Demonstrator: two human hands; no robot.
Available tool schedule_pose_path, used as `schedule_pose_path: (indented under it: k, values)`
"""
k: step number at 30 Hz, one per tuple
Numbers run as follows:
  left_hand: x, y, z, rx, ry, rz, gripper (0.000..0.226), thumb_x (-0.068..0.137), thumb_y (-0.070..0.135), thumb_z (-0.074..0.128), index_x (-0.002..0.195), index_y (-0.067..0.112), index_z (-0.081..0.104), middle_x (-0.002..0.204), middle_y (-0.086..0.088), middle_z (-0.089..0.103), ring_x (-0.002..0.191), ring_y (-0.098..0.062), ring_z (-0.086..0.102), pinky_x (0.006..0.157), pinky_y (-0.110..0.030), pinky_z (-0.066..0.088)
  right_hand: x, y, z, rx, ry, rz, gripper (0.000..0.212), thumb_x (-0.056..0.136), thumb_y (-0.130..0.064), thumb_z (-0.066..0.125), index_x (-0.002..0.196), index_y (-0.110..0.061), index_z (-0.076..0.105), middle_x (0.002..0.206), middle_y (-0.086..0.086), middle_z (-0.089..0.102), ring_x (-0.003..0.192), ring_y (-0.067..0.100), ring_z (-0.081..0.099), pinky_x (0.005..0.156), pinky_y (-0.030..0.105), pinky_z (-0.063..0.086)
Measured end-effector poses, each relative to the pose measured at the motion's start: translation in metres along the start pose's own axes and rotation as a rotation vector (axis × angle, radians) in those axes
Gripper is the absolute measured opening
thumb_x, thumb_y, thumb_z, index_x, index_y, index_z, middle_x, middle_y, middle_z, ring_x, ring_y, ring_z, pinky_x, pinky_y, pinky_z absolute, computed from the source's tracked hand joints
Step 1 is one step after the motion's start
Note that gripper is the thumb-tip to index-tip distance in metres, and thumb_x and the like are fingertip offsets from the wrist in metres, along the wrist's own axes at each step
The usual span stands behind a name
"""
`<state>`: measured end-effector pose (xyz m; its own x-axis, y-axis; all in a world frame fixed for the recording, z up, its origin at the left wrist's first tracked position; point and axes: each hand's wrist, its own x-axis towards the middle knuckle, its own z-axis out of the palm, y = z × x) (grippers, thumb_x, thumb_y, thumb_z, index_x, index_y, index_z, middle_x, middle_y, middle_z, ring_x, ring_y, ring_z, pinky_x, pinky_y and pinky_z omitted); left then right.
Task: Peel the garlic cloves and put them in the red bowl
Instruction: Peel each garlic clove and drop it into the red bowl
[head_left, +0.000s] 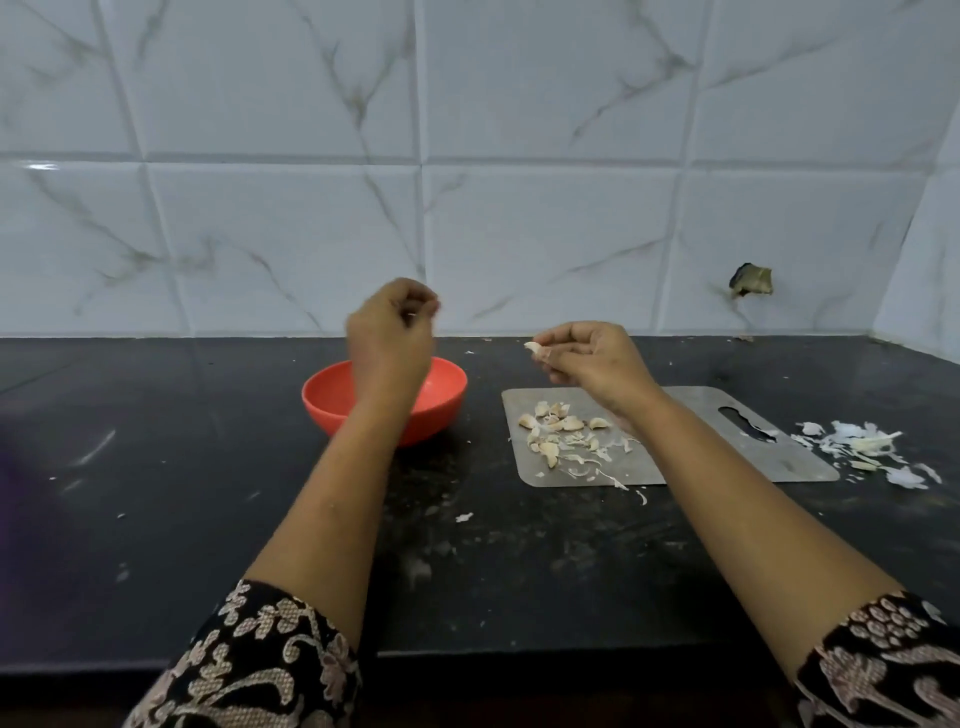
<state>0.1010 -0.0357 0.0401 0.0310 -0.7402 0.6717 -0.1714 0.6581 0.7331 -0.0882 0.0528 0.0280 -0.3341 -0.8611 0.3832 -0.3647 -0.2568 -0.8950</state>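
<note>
- The right hand holds one garlic clove up in the air over the far edge of the cutting board. Its grip is closed on the clove, which pokes out at the fingertips. So little of the clove is held that it could pop free and land on the dark tabletop if the skin is tugged hard.
- The left hand hangs above the red bowl with its fingers curled in. A pale speck shows at the fingertips, but it is blurred, so I cannot tell whether that grip holds skin or nothing.
- If that speck is skin and it drops here, it falls into the bowl, which is meant for peeled cloves only.
- The two hands are well apart, so peeling cannot go on until they meet.
- The held clove looks creamy and curved, with a pointed tip. Whether any skin clings to it is too small to see.
- The other cloves lie in a loose cluster on the near left part of the board, mixed with papery shreds, so a peeled one could be mistaken for an unpeeled one.
- A heap of peels sits on the tabletop beyond the board's handle end.
- I see no cloves in the bowl, though the left wrist hides part of it.
</note>
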Motion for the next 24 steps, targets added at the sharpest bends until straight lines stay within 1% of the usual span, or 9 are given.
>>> schedule_pose_path:
  k: [1, 3, 6, 9, 12, 15, 17, 21, 24]
  values:
    - [0.008, -0.007, -0.015, 0.094, 0.068, 0.004, 0.014, 0.086, 0.009, 0.064, 0.082, 0.022, 0.069, 0.079, 0.004, 0.070, 0.082, -0.021, 0.068, 0.077, -0.027, 0.051, 0.003, -0.006, 0.005, -0.098, -0.014, -0.031, 0.012, 0.087, -0.007, 0.070, 0.096, -0.014, 0.072, 0.090, 0.004, 0.074, 0.083, 0.008, 0.068, 0.071, 0.016, 0.053]
    - [0.018, -0.026, -0.044, 0.272, 0.146, -0.072, 0.016, 0.089, 0.011, 0.058, 0.093, 0.019, 0.071, 0.092, 0.001, 0.073, 0.092, -0.018, 0.067, 0.078, -0.024, 0.046, 0.011, -0.022, 0.023, -0.255, -0.061, -0.111, 0.013, 0.086, -0.011, 0.072, 0.098, -0.015, 0.074, 0.090, -0.001, 0.074, 0.085, 0.004, 0.067, 0.072, 0.010, 0.049]
    - [0.019, -0.049, -0.065, 0.414, 0.089, -0.214, 0.024, 0.089, 0.009, 0.050, 0.095, 0.019, 0.072, 0.101, -0.005, 0.072, 0.099, -0.024, 0.064, 0.082, -0.032, 0.049, 0.026, -0.040, 0.060, -0.552, -0.233, -0.208, 0.014, 0.084, -0.016, 0.074, 0.098, -0.016, 0.077, 0.095, -0.002, 0.074, 0.089, 0.006, 0.064, 0.078, 0.011, 0.046]
    - [0.017, -0.050, -0.064, 0.434, 0.058, -0.237, 0.028, 0.089, 0.008, 0.046, 0.096, 0.019, 0.071, 0.101, -0.005, 0.071, 0.098, -0.025, 0.063, 0.079, -0.032, 0.047, 0.036, -0.042, 0.095, -0.862, -0.404, -0.185, 0.016, 0.084, -0.015, 0.070, 0.095, -0.025, 0.077, 0.093, -0.010, 0.072, 0.097, 0.008, 0.064, 0.090, 0.030, 0.050]
    - [0.016, -0.049, -0.061, 0.444, 0.031, -0.240, 0.027, 0.088, 0.010, 0.047, 0.096, 0.021, 0.071, 0.100, -0.004, 0.070, 0.097, -0.025, 0.063, 0.077, -0.032, 0.047, 0.040, -0.043, 0.115, -1.074, -0.464, -0.163, 0.024, 0.086, -0.013, 0.062, 0.093, -0.031, 0.076, 0.094, -0.015, 0.073, 0.105, 0.006, 0.060, 0.096, 0.035, 0.042]
    - [0.016, -0.050, -0.058, 0.448, 0.000, -0.245, 0.026, 0.088, 0.011, 0.049, 0.096, 0.021, 0.071, 0.100, -0.004, 0.070, 0.094, -0.024, 0.063, 0.077, -0.033, 0.049, 0.043, -0.042, 0.122, -1.122, -0.496, -0.143, 0.031, 0.090, -0.009, 0.055, 0.099, -0.032, 0.075, 0.095, -0.015, 0.072, 0.108, 0.007, 0.056, 0.098, 0.041, 0.031]
    - [0.015, -0.049, -0.056, 0.465, -0.009, -0.237, 0.024, 0.089, 0.011, 0.050, 0.098, 0.019, 0.071, 0.099, -0.002, 0.069, 0.091, -0.021, 0.061, 0.072, -0.032, 0.044, 0.045, -0.040, 0.122, -1.101, -0.476, -0.155, 0.033, 0.091, -0.008, 0.053, 0.100, -0.033, 0.074, 0.095, -0.015, 0.071, 0.109, 0.007, 0.055, 0.096, 0.041, 0.029]
    - [0.016, -0.050, -0.056, 0.463, -0.008, -0.225, 0.022, 0.089, 0.012, 0.053, 0.098, 0.019, 0.071, 0.100, -0.003, 0.069, 0.092, -0.022, 0.062, 0.070, -0.030, 0.041, 0.042, -0.033, 0.107, -0.909, -0.329, -0.166, 0.030, 0.092, -0.012, 0.052, 0.096, -0.032, 0.074, 0.085, -0.017, 0.070, 0.105, 0.006, 0.059, 0.098, 0.040, 0.033]
    - [0.015, -0.049, -0.055, 0.452, -0.010, -0.215, 0.020, 0.090, 0.014, 0.053, 0.097, 0.020, 0.071, 0.099, -0.002, 0.070, 0.091, -0.021, 0.063, 0.070, -0.030, 0.043, 0.038, -0.024, 0.079, -0.716, -0.253, -0.162, 0.026, 0.091, -0.011, 0.055, 0.090, -0.030, 0.074, 0.078, -0.018, 0.068, 0.092, 0.004, 0.063, 0.093, 0.035, 0.045]
